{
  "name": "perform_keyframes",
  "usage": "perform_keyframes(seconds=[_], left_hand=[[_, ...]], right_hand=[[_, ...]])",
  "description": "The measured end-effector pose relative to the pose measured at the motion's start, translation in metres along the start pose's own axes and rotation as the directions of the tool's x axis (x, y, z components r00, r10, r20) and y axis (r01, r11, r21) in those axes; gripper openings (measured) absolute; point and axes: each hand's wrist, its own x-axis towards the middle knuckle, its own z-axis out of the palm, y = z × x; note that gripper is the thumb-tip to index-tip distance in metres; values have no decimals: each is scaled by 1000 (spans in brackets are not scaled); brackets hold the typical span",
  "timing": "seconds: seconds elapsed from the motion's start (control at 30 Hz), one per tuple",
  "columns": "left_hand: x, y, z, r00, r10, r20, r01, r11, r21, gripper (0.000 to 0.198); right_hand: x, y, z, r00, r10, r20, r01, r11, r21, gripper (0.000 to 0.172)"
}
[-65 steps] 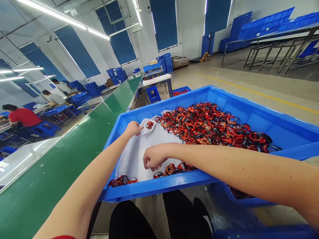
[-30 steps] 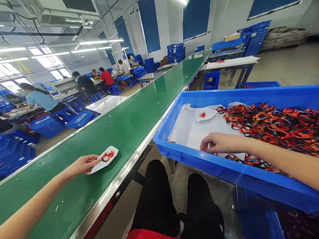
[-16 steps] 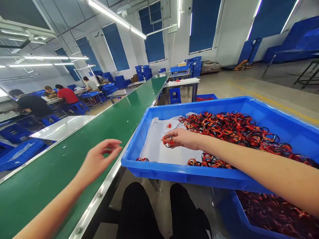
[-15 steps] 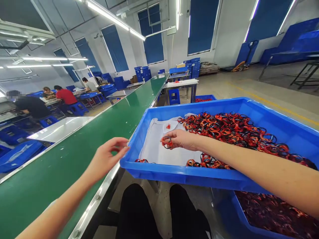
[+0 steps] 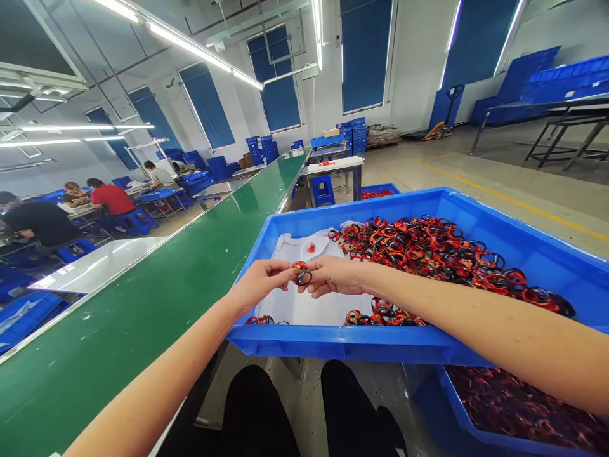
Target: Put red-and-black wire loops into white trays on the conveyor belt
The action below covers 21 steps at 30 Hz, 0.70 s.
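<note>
Over the left part of a blue tray point(image 5: 504, 219), my two hands meet at a small red-and-black ring point(image 5: 302, 274). My right hand point(image 5: 333, 276) pinches it from the right. My left hand point(image 5: 266, 279) has its thumb and fingers closed on its left side. Beneath them lies a white sheet point(image 5: 318, 308), with a small white piece bearing red bits point(image 5: 311, 248) just beyond my hands. Many similar red, orange and black rings point(image 5: 419, 254) are heaped in the tray's right part. A few more lie along its near wall.
A long green conveyor point(image 5: 190, 273) runs along the left. Below the tray on the right is another blue bin point(image 5: 457, 406) of dark red pieces. People sit at tables at the far left, one in a red top point(image 5: 113, 197).
My left hand has moved right, from beside the tray to the ring, and closed on it. My right hand still holds the ring. The view has shifted slightly to the right.
</note>
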Motion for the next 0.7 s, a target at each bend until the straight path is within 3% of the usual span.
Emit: perform_keyframes(seconds=[0.2,0.33,0.43,0.53,0.7], left_hand=[[3,-13,1,992,-127,10,126,967,-222,34],[2,-15,3,991,-133,32,137,960,-245,33],[9,-10,-1,992,-123,-21,117,977,-176,36],[34,-3,-6,990,-66,-124,59,997,-57,39],[110,-3,-4,984,-2,-180,30,988,153,36]], right_hand=[[0,2,-2,1000,7,1,-7,1000,-25,11],[0,1,-2,1000,30,-8,-31,999,-35,14],[1,3,-3,999,42,-23,-44,994,-98,16],[1,9,-4,998,59,20,-51,955,-294,21],[3,17,-2,974,195,113,-98,820,-564,22]])
